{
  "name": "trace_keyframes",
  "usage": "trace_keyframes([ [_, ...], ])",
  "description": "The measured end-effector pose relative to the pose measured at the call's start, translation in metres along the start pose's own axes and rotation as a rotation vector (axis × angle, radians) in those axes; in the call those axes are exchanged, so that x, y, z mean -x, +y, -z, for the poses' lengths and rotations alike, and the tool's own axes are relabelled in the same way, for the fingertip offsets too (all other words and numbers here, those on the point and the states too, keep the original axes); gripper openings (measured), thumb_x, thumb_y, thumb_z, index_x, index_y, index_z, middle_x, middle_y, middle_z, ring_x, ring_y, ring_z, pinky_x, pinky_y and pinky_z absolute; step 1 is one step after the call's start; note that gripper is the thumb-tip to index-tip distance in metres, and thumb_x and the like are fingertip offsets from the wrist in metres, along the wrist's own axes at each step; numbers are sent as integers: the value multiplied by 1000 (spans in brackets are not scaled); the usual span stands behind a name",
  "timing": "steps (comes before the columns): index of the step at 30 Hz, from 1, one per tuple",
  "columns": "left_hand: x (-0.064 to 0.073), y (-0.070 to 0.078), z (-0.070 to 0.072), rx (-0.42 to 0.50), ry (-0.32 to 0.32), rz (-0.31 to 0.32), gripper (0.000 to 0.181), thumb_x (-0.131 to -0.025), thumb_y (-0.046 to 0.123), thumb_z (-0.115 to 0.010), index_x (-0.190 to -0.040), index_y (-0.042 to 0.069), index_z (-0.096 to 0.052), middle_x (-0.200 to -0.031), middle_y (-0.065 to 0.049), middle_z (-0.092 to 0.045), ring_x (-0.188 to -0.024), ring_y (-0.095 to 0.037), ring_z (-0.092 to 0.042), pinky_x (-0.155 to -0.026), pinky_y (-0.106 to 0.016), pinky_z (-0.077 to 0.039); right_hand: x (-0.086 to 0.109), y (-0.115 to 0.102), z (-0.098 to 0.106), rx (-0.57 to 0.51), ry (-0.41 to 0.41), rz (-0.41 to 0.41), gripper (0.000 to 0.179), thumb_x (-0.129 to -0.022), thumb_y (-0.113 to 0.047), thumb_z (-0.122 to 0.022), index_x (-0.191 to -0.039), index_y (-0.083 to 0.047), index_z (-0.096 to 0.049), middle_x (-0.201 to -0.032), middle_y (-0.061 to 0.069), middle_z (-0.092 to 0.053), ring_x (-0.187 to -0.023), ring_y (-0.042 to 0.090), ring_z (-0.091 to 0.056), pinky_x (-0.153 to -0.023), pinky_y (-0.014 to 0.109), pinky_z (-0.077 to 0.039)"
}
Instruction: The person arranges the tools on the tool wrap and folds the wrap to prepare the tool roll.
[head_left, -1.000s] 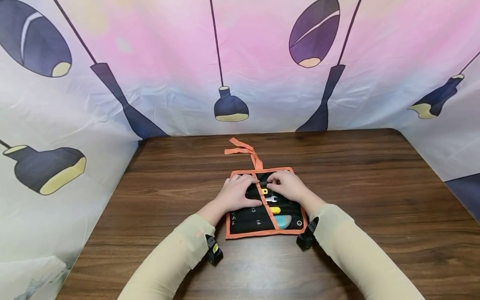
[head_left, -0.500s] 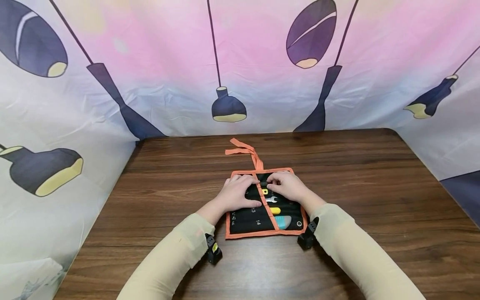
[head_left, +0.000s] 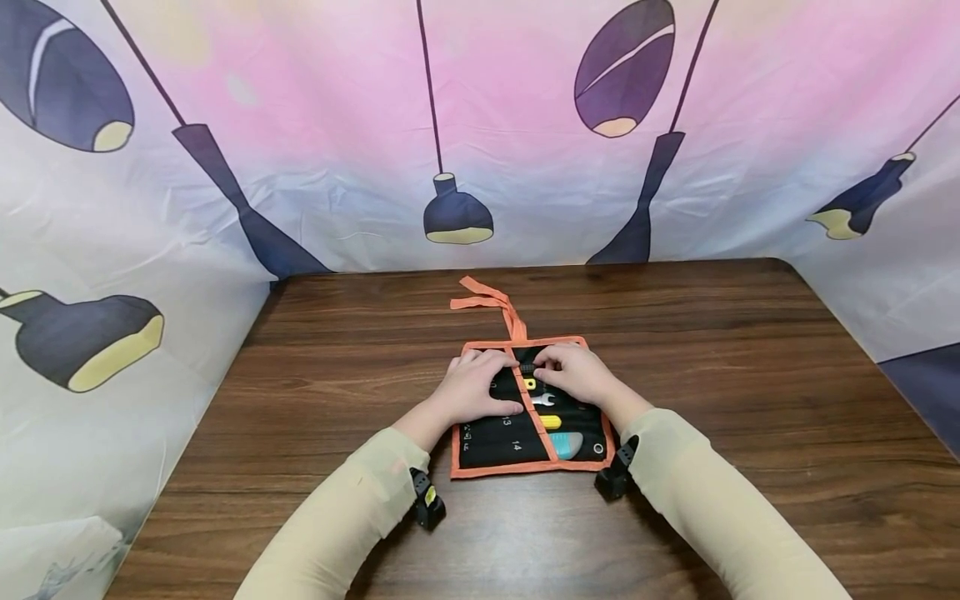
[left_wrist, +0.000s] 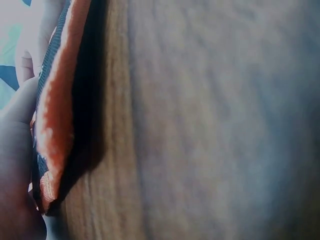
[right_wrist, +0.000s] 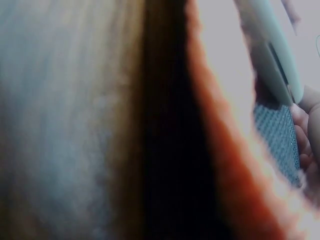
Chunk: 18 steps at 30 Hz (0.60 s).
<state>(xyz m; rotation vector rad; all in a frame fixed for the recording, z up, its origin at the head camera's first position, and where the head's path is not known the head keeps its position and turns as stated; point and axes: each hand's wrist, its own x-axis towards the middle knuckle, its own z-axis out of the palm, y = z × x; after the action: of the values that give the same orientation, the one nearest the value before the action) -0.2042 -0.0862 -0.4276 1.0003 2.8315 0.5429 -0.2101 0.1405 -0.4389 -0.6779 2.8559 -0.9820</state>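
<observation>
A black tool roll (head_left: 487, 454) with orange edging lies unrolled on the table, its slanted row of pockets holding several tools. My left hand (head_left: 474, 387) rests on its pocket side, index finger and thumb spread along the orange pocket edge. At the far pocket, the bent fingers of my right hand (head_left: 573, 371) pinch at a small black ribbed tool (head_left: 527, 367); its far part is hidden. Nearer me, a yellow tool end (head_left: 530, 384), a silver wrench (head_left: 543, 400), a yellow handle (head_left: 551, 422) and a teal tool (head_left: 566, 444) poke out. The right wrist view shows the teal tool (right_wrist: 280, 50) close up.
Orange tie straps (head_left: 487, 297) trail from the roll's far edge across the dark wooden table (head_left: 712, 333). Behind the table hangs a cloth backdrop (head_left: 337, 200) printed with lamps. Black wrist cameras sit below both cuffs.
Both hands and the tool roll stay practically in place. Only the head view has shifted slightly.
</observation>
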Motion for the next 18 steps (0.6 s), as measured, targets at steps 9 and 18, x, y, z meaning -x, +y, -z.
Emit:
trace_keyframes([
  [9,3,0,3,-8,-38,-4,65,-80,59,-62,-135,27,-48,-138,4,-44,-125,-25,-36,-94,-46,-29,2,-3,6,-51,-27,-39,18,-89,-24,-64,-103,-14,-69,-79,-5,-59,-67,11,-52,-64,30,-42],
  [18,8,-7,8,73,-8,-31,64,-83,54,-63,-139,27,-45,-141,2,-42,-126,-28,-34,-95,-51,-29,9,-2,15,-80,-5,-53,20,-90,-26,-63,-106,-14,-68,-85,-5,-61,-73,11,-54,-68,32,-44],
])
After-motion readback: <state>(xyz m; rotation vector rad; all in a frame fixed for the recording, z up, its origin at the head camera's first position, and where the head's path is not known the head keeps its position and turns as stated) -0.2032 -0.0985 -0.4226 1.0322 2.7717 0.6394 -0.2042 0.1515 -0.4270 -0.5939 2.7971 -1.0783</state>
